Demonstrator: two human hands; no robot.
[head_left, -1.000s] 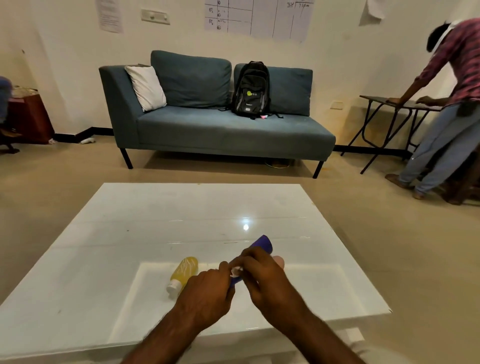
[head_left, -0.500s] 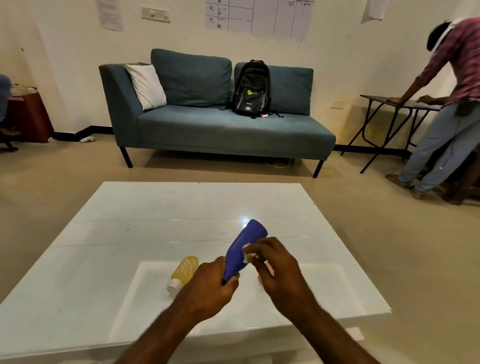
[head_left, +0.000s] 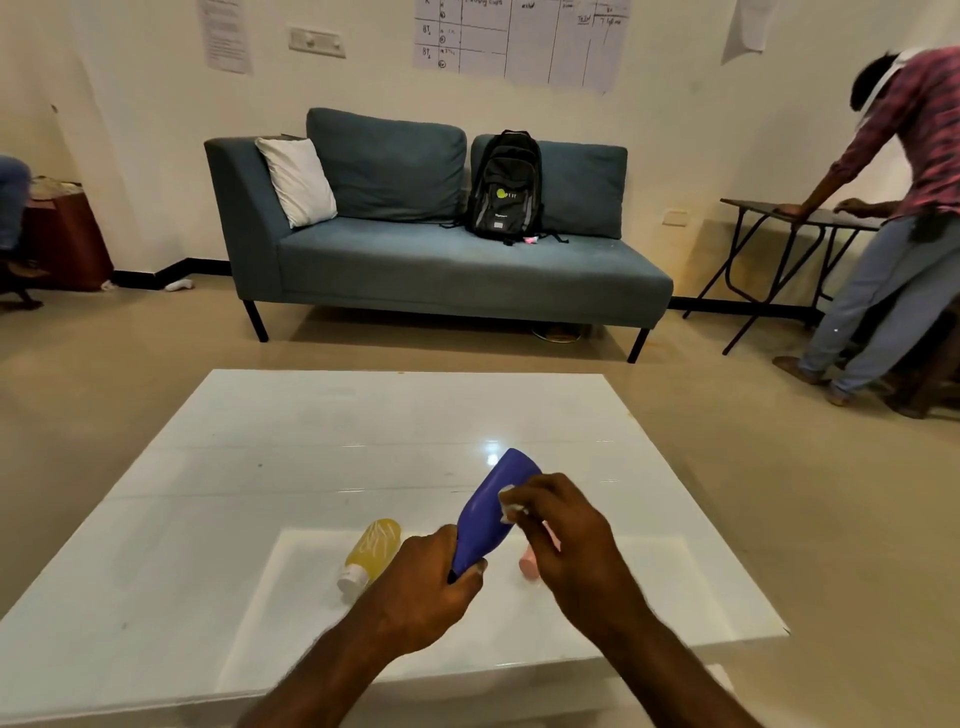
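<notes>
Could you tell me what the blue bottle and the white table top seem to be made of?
The blue bottle is probably plastic: matte, opaque, smoothly moulded. The table top is glossy white, likely glass or lacquer, since it mirrors a light.

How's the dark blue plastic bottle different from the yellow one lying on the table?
The dark blue plastic bottle is held tilted in the left hand; the translucent yellow bottle with a white cap lies untouched on the white table. The blue one is opaque and looks larger than the yellow. Both are rounded plastic bottles.
</notes>
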